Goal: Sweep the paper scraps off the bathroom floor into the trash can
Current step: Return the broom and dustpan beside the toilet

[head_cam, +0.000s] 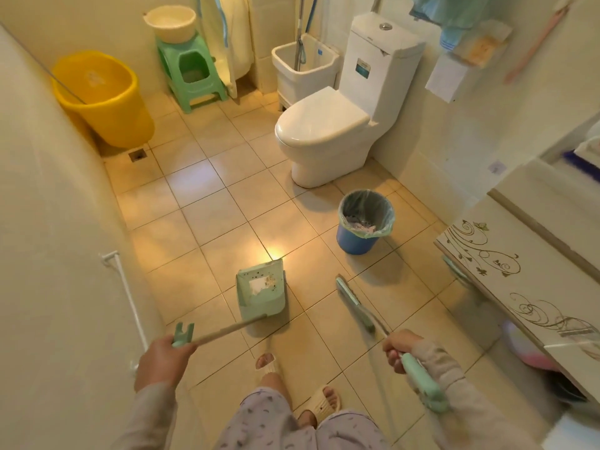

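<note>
Left hand [162, 358] gripping dustpan [261, 305] handle, fingers curling round its top. Right hand [401, 350] gripping broom [354, 303] handle. Am seeing white paper scrap [258, 285] lying inside dustpan, which is resting on floor [207, 206], well apart from trash can [365, 237]. Judging sweeping nearly finished: no loose scraps showing on tiles. Left to do: tipping dustpan into trash can, which is holding some paper already.

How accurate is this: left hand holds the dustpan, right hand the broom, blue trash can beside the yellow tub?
Wrong on the can: in the head view the blue trash can stands by the toilet, far from the yellow tub. The left hand on dustpan handle, right hand on broom: correct.
</note>
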`<action>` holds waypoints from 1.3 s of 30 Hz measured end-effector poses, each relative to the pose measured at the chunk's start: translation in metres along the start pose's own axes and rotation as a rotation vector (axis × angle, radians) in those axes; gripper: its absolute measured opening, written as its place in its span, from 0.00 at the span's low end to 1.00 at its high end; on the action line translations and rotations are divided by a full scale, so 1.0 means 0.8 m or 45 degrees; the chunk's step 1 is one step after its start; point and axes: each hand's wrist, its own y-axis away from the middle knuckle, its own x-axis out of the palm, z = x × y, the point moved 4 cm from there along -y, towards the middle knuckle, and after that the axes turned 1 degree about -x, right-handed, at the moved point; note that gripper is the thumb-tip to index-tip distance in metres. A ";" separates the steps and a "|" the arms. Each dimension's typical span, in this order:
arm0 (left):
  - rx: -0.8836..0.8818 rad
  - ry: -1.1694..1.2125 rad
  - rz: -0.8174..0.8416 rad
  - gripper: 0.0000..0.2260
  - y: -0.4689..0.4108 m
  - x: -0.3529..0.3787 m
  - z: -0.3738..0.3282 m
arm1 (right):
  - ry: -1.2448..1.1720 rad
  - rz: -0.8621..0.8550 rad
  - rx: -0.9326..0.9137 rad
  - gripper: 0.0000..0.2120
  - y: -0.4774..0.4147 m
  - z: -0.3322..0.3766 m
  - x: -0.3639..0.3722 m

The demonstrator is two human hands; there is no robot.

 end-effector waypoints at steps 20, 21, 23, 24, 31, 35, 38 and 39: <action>-0.040 -0.105 -0.067 0.07 -0.209 -0.126 -0.080 | 0.167 0.193 -0.001 0.14 -0.019 0.345 0.148; -0.027 -0.137 -0.078 0.07 -0.220 -0.131 -0.090 | 0.171 0.186 -0.008 0.12 -0.020 0.360 0.155; -0.011 -0.187 -0.109 0.08 -0.243 -0.141 -0.107 | 0.181 0.174 -0.039 0.09 -0.024 0.390 0.168; -0.008 -0.204 -0.123 0.09 -0.254 -0.146 -0.115 | 0.187 0.169 -0.055 0.08 -0.026 0.405 0.174; -0.043 -0.260 -0.183 0.07 -0.325 -0.159 -0.160 | 0.277 0.161 -0.096 0.11 -0.048 0.520 0.196; -0.130 -0.229 -0.195 0.07 -0.364 -0.166 -0.181 | 0.377 0.193 -0.096 0.10 -0.069 0.606 0.202; -0.196 -0.209 -0.204 0.08 -0.395 -0.174 -0.208 | 0.460 0.204 -0.130 0.09 -0.083 0.675 0.205; -0.215 -0.202 -0.210 0.08 -0.405 -0.177 -0.218 | 0.482 0.209 -0.139 0.09 -0.086 0.698 0.207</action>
